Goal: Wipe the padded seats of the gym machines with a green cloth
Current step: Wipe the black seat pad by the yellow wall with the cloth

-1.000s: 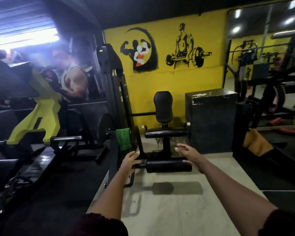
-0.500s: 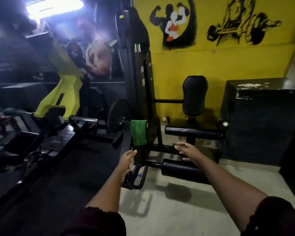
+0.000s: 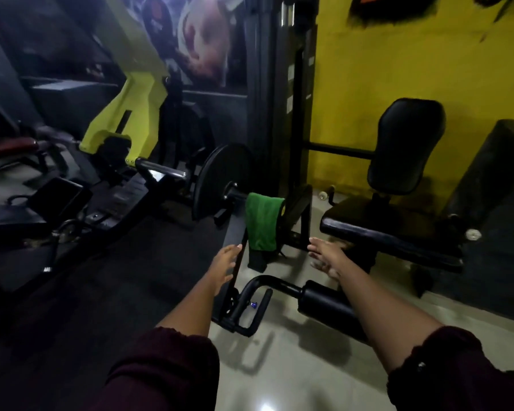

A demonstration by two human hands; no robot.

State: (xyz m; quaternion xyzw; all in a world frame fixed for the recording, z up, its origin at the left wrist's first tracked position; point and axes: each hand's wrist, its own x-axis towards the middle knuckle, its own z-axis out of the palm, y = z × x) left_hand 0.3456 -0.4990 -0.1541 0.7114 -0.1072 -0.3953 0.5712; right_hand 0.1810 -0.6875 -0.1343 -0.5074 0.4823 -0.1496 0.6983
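A green cloth [image 3: 263, 222] hangs draped over a black arm of the leg machine, in the middle of the view. To its right is the machine's black padded seat [image 3: 380, 225] with an upright black backrest [image 3: 405, 145]. My left hand [image 3: 224, 264] reaches forward just below and left of the cloth, fingers extended, holding nothing. My right hand [image 3: 327, 258] is stretched out to the right of the cloth, in front of the seat's near edge, fingers spread and empty. Neither hand touches the cloth.
A black roller pad [image 3: 331, 307] and bent handle bar [image 3: 251, 304] lie low in front of me. A weight plate [image 3: 220, 179] and a yellow-green machine frame [image 3: 125, 114] stand left. A dark box [image 3: 493, 179] sits far right against the yellow wall [image 3: 398, 69].
I have come closer to the leg machine, so the cloth and seat look larger. Both hands have reached further forward toward the cloth and stay empty.
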